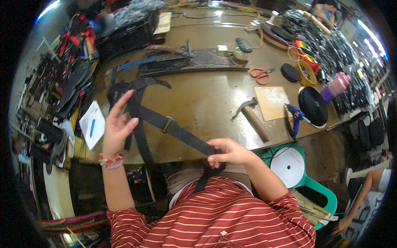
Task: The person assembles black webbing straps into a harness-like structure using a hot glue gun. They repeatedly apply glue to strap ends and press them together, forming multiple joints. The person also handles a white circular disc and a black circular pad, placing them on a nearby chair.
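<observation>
A black webbing strap runs slantwise from a heap of black straps at the table's left side down toward my lap. Partway along it sits a metal buckle. My right hand pinches the strap's near end between thumb and fingers, and a loose tail hangs below it over my shirt. My left hand, with a red beaded bracelet at the wrist, has its fingers apart beside the heap. Nothing shows in its grasp, though its fingertips overlap the straps in view. Other strap lengths drop over the table's front edge.
Right of the strap lie a hammer, a tan board, a blue glue gun, orange-handled scissors and a black webbing roll. A notepad with a pen is at left. A green stool stands at right, near another person's arm.
</observation>
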### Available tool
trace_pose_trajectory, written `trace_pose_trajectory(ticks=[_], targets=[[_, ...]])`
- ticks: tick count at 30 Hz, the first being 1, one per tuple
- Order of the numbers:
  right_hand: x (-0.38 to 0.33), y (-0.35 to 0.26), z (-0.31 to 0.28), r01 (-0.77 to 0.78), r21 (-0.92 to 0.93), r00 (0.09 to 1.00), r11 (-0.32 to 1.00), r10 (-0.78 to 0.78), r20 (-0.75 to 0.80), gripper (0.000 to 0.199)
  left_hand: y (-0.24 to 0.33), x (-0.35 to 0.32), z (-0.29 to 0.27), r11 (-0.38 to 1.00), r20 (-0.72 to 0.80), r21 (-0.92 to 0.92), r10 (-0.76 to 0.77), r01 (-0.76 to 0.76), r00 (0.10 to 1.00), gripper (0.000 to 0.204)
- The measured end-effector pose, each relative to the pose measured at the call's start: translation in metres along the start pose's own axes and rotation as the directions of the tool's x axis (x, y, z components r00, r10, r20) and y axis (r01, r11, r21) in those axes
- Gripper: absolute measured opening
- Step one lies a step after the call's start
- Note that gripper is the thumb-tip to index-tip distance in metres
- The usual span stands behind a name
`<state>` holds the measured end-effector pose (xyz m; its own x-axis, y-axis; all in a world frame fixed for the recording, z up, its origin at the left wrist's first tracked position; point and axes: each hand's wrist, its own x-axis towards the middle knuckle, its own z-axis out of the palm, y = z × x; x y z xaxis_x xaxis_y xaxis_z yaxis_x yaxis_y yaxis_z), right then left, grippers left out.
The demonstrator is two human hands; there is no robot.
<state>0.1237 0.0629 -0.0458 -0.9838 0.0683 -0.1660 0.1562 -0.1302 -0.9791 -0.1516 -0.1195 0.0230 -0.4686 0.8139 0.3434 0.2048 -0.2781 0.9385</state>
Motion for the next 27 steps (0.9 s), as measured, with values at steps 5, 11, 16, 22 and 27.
trace_pose_trajectory(ticks=[5, 11, 16, 22, 27], targets=[[-0.015, -0.014, 0.014, 0.077, 0.202, 0.983, 0.976, -0.108, 0.148, 0.046, 0.054, -0.036, -0.040, 0.963, -0.153, 0.230, 0.180, -0.142, 0.972, 0.065], [-0.020, -0.017, 0.022, 0.063, 0.108, 0.993, 0.992, -0.072, 0.091, 0.036, 0.081, -0.052, -0.060, 0.933, -0.223, 0.332, 0.222, -0.140, 0.949, 0.064], [-0.021, -0.018, 0.022, 0.060, 0.107, 0.997, 0.992, -0.066, 0.049, 0.028, 0.074, -0.054, -0.058, 0.934, -0.210, 0.339, 0.195, -0.116, 0.958, 0.064], [-0.013, -0.027, 0.027, 0.046, 0.023, 0.999, 0.999, -0.046, 0.028, 0.019, 0.061, -0.045, -0.036, 0.950, -0.120, 0.289, 0.161, -0.121, 0.980, 0.065], [-0.003, -0.028, 0.036, -0.001, -0.019, 1.000, 1.000, 0.000, -0.031, 0.015, 0.056, -0.047, -0.025, 0.946, -0.076, 0.287, 0.176, -0.148, 0.981, 0.065]])
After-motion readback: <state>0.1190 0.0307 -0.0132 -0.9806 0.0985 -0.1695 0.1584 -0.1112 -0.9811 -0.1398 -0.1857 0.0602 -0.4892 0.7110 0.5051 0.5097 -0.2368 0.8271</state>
